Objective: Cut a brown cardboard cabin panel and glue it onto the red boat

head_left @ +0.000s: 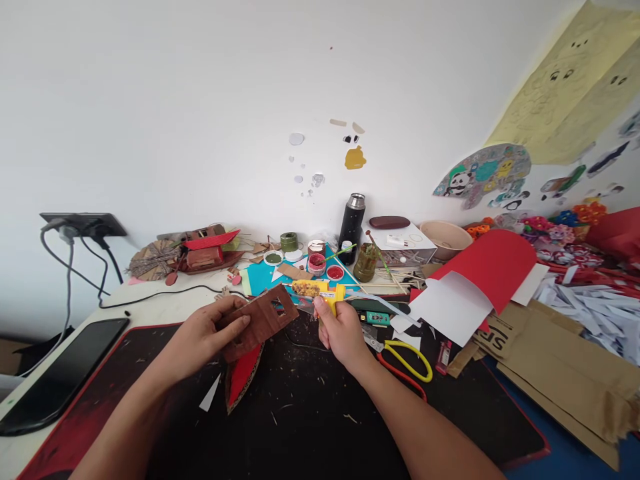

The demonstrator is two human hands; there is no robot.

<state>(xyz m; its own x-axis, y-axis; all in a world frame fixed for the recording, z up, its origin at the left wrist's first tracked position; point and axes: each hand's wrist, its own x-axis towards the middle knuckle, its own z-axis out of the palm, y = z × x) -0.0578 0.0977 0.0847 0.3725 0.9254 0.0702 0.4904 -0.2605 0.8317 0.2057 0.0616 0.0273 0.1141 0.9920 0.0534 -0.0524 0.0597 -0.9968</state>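
Observation:
My left hand (220, 327) is closed on a brown-painted cardboard piece (263, 320) with square cut-out openings, tilted above the black mat. A yellow hot glue gun (313, 289) is gripped in my right hand (340, 327), its nozzle pointing left towards the cardboard piece. A clear glue stick (385, 307) sticks out behind the gun. Whether the nozzle touches the cardboard I cannot tell. Under the left hand's piece lies a red pointed shape (244, 377) with a brown edge, partly hidden by it.
Scissors (407, 360) with yellow and orange handles lie right of my right hand. Behind stand paint jars (317, 265) and a black flask (352, 223). A phone (65, 373) rests at the left; red paper (493, 270) and cardboard sheets (565, 380) fill the right.

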